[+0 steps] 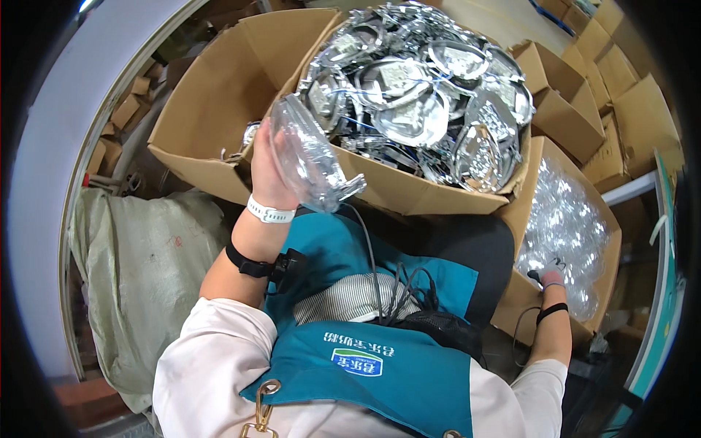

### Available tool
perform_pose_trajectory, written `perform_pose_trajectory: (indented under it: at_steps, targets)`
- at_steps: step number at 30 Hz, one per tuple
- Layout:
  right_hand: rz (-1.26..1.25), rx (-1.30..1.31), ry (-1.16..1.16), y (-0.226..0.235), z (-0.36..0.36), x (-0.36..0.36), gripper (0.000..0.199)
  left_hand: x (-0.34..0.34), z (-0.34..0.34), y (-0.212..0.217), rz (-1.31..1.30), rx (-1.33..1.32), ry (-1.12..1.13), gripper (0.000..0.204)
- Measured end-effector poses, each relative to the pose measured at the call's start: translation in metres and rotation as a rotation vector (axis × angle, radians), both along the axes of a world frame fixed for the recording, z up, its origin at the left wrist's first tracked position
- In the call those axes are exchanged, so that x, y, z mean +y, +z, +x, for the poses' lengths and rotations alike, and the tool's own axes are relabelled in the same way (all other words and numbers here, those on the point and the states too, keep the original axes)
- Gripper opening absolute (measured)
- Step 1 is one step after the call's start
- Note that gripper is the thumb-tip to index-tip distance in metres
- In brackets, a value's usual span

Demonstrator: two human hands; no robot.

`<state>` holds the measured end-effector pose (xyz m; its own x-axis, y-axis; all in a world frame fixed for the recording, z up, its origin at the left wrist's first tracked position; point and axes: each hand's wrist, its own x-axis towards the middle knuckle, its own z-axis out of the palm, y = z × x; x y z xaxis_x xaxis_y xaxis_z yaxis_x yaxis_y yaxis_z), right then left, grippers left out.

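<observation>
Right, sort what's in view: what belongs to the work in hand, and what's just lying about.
Seemingly in use:
clear plastic piece, held in the left hand
box of similar clear pieces, the right hand at it
perhaps the silvery parts in front

Apparently just lying about:
pale green sack, left
brown cartons, upper right

The left hand (266,171) holds a clear plastic shell (310,157) — the right hand (553,279) dips into a carton (517,303) of clear pieces (558,226).
</observation>
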<state>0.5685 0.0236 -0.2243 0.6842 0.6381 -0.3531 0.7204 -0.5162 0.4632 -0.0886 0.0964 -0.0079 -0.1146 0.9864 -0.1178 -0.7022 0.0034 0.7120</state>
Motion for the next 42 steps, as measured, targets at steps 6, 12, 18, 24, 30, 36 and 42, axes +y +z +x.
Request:
perform_pose_trajectory:
  at_steps: [6,12,18,24,30,36,42]
  targets:
    - [0.116,0.159,-0.247,0.008,-0.013,0.028,0.12,-0.007,-0.043,0.004,0.125,-0.029,-0.057,0.055]
    - [0.415,0.305,-0.073,0.019,0.017,0.007,0.106,0.047,-0.185,-0.025,0.222,0.286,0.452,0.054]
    - [0.723,0.437,-0.039,0.084,0.025,-0.035,0.088,0.115,-0.295,-0.066,-0.546,0.539,0.847,0.047]
    - [1.495,1.619,-0.446,0.156,-0.062,-0.059,0.08,0.13,-0.094,-0.018,0.416,1.74,0.35,0.049]
    - [1.299,2.657,-0.353,0.211,-0.143,-0.062,0.085,0.113,-0.006,-0.003,0.366,2.136,-0.106,0.082]
    - [1.168,2.753,-0.432,0.22,-0.183,-0.061,0.091,0.127,-0.02,-0.033,0.293,1.859,-0.033,0.091]
    - [1.064,2.693,-0.573,0.243,-0.259,-0.051,0.087,0.061,0.004,0.024,0.984,1.172,0.537,0.083]
